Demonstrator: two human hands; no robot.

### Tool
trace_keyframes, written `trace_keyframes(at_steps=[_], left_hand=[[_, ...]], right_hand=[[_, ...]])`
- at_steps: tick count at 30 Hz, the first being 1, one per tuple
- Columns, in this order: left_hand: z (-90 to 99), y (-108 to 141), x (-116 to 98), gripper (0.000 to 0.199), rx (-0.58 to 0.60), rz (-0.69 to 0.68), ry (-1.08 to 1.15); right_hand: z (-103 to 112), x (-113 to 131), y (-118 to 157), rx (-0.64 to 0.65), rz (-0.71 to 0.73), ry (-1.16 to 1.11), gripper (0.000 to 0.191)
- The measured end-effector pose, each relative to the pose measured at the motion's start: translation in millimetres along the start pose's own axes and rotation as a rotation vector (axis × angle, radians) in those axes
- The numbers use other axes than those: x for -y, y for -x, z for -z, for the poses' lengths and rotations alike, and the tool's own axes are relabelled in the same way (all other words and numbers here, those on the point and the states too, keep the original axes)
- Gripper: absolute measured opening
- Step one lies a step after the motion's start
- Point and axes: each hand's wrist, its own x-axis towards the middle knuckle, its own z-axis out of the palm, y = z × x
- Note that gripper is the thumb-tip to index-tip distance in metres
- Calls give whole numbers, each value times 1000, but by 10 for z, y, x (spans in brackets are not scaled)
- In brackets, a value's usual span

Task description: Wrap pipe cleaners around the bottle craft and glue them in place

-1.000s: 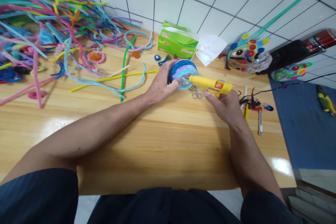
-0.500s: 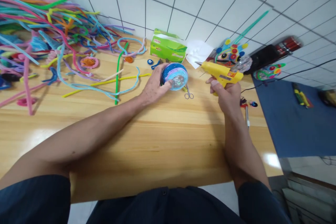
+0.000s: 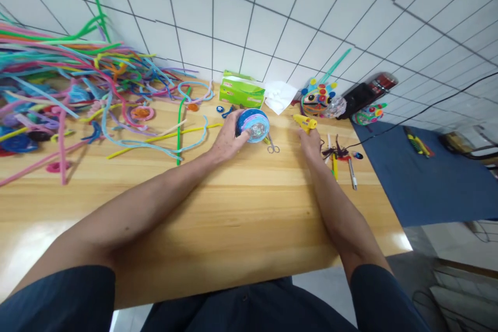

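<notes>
My left hand (image 3: pixel 229 140) is closed around a round container wrapped in blue and lilac pipe cleaners (image 3: pixel 254 124), its clear end turned toward me. Scissors (image 3: pixel 273 146) lie just beside it on the table, partly hidden. My right hand (image 3: pixel 310 143) grips a yellow glue gun (image 3: pixel 305 122) by its handle, low near the tabletop, nozzle pointing left. Behind the glue gun lies a sheet of white paper (image 3: pixel 279 97). A blue flower-marked button-like piece (image 3: pixel 220 109) sits left of the container.
A large heap of coloured pipe cleaners (image 3: pixel 73 83) covers the back left. A green tissue box (image 3: pixel 241 91) stands against the tiled wall. Decorated figures (image 3: pixel 317 98), a dark bottle (image 3: pixel 365 94), a black cord (image 3: pixel 404 119) and a pen (image 3: pixel 352 174) are on the right.
My right hand has lowered the glue gun toward the table and farther from me. My left hand still holds the wrapped container. The camera view has shifted.
</notes>
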Motion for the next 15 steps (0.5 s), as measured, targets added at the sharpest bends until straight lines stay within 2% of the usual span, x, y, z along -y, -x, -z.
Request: trace_keyframes(at_steps=[4,8,11,13,15], left_hand=[[-1,-17,-33,74,20,27,5],[29,-29,-70,74,39,50,20],[48,-30,-77,75,60,67,27],[57,-25,-76,76,67,86,30],[65,-18,-76,77,67,101,27]], right_hand=[[80,87,63,-120,-117,41,44],[305,247,363,-206,-41,57,69],[398,388,742,-159,124,24,67],[366,480,983,-86,247,-17,62],[269,557,1161,-14,303,-65,57]])
